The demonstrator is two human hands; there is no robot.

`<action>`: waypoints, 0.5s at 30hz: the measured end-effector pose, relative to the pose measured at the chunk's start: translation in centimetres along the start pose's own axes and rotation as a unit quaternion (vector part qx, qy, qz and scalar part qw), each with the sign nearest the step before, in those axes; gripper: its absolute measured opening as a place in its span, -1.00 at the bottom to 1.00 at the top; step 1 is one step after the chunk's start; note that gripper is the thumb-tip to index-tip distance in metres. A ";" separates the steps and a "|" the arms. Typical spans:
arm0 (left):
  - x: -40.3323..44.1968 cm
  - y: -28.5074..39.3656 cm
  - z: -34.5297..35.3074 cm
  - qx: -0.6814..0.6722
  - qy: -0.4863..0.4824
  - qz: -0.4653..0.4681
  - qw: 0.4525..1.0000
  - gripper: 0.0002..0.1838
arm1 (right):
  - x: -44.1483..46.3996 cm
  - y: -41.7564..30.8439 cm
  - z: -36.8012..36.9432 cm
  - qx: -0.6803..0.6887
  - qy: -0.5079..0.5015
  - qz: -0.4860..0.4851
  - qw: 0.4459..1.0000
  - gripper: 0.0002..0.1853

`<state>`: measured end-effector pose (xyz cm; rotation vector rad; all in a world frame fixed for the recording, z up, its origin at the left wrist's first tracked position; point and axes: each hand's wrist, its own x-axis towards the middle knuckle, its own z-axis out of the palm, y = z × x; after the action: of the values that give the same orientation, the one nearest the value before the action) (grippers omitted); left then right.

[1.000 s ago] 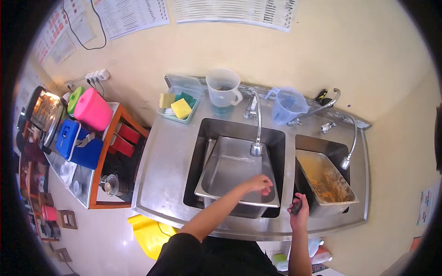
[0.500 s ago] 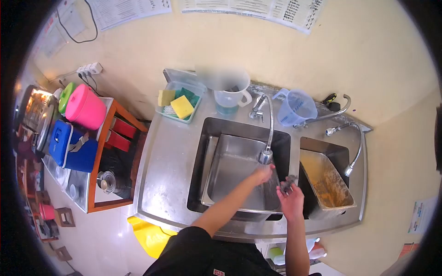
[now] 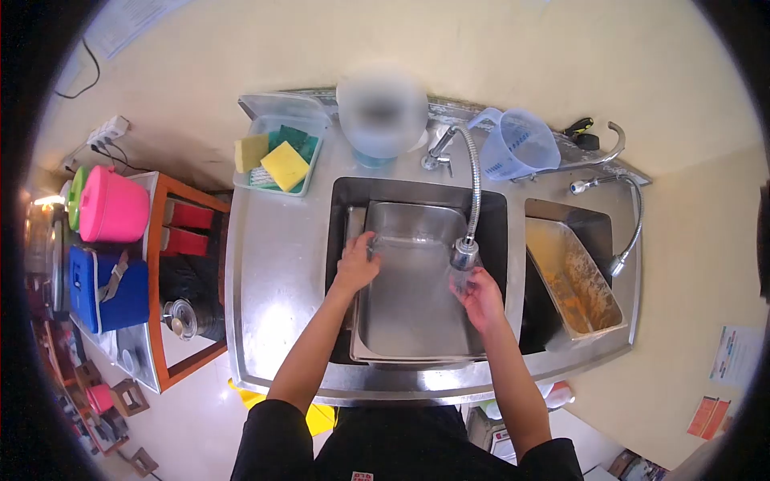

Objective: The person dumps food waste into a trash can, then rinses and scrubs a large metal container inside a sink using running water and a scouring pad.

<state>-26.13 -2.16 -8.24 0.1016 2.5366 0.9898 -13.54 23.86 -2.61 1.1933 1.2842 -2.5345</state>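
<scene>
A deep rectangular steel pan (image 3: 417, 321) sits in the left sink basin (image 3: 341, 192). My left hand (image 3: 357, 266) is at its left wall, fingers curled over the rim. Under the spout of the flexible faucet (image 3: 473, 184), my right hand (image 3: 483, 301) has its fingers closed around a grey scouring pad (image 3: 460, 280), which looks blurred and wet. Beneath the pan, part of another metal edge shows on the left side.
In the right basin a second steel pan (image 3: 589, 297) has orange-brown residue. Behind the sinks stand a sponge box (image 3: 309, 172), a blurred pitcher (image 3: 373, 148) and a bluish measuring jug (image 3: 521, 148). A shelf (image 3: 160, 280) with a blue cooler (image 3: 112, 289) stands left.
My left hand has gone from beside the faucet to the pan's left rim. My right hand has brought the scouring pad left, under the spout. The camera view has shifted.
</scene>
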 end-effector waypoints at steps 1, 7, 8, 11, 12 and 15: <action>1.1 -2.3 1.5 -0.020 -0.012 -0.002 1.000 -0.32 | 0.5 0.6 -0.1 -0.091 0.000 -0.032 0.995 -0.75; 3.5 -8.0 5.2 -0.133 -0.146 -0.117 0.973 -0.18 | 6.1 11.6 -1.7 -0.701 -0.128 -0.052 0.700 -0.72; 3.6 -8.5 5.7 -0.144 -0.149 -0.119 0.971 -0.19 | 6.6 13.3 -1.0 -0.726 -0.175 -0.099 0.658 -0.70; 2.8 -8.6 5.9 -0.193 -0.136 -0.124 0.964 -0.20 | 9.4 18.4 3.4 -0.708 -0.212 -0.142 0.658 -0.70; 2.8 -8.1 5.8 -0.214 -0.123 -0.123 0.961 -0.21 | 11.5 19.8 4.4 -0.691 -0.209 -0.145 0.677 -0.70; 2.4 -8.2 6.2 -0.238 -0.107 -0.118 0.958 -0.23 | 19.2 22.5 6.0 -0.692 -0.112 -0.183 0.690 -0.72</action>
<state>-25.13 -3.84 -18.64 -0.2188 1.9992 1.3728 -22.27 10.22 -28.09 0.2195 2.6021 -0.9234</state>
